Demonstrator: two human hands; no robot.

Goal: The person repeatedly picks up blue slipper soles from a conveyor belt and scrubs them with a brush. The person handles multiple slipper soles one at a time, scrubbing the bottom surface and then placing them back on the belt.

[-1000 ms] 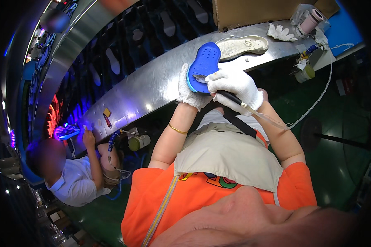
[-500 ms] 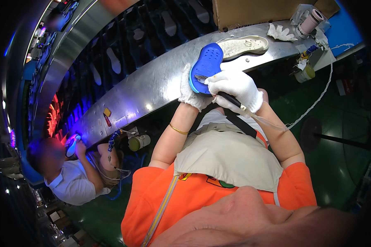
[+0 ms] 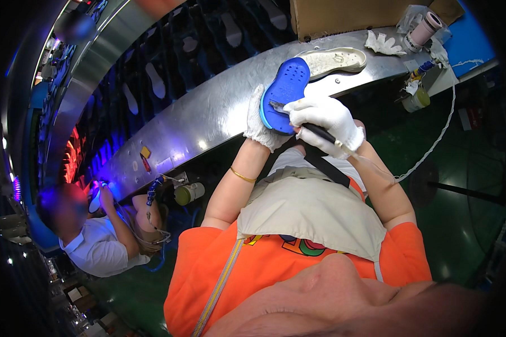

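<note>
- One blue shoe sole (image 3: 283,92) is in hand, held up at about 12 o'clock from the person's chest, above the edge of the curved metal desk (image 3: 208,112).
- One pale insole (image 3: 333,59) lies on the desk just beyond the blue sole, at its 1 o'clock.
- One crumpled white glove (image 3: 381,42) and one roll of tape (image 3: 423,29) sit further along the desk at 2 o'clock; one small jar (image 3: 415,100) hangs below the desk edge.
- Two gloved hands belong to the wearer; one co-worker in a white shirt (image 3: 101,247) sits at 8 o'clock under violet light.
- Since a second ago the blue sole has tipped more upright and turned, its toe now aimed toward 1 o'clock; the co-worker's arm has drawn in closer to the head.
- Left hand (image 3: 260,121): fingers curled and pressed against the left edge and back of the blue sole, gripping it from behind near the heel.
- Right hand (image 3: 324,117): fingers closed together around a thin dark tool (image 3: 312,128), its tip touching the sole's face near the heel; a thin white cord (image 3: 433,146) trails from the tool toward 3 o'clock.
</note>
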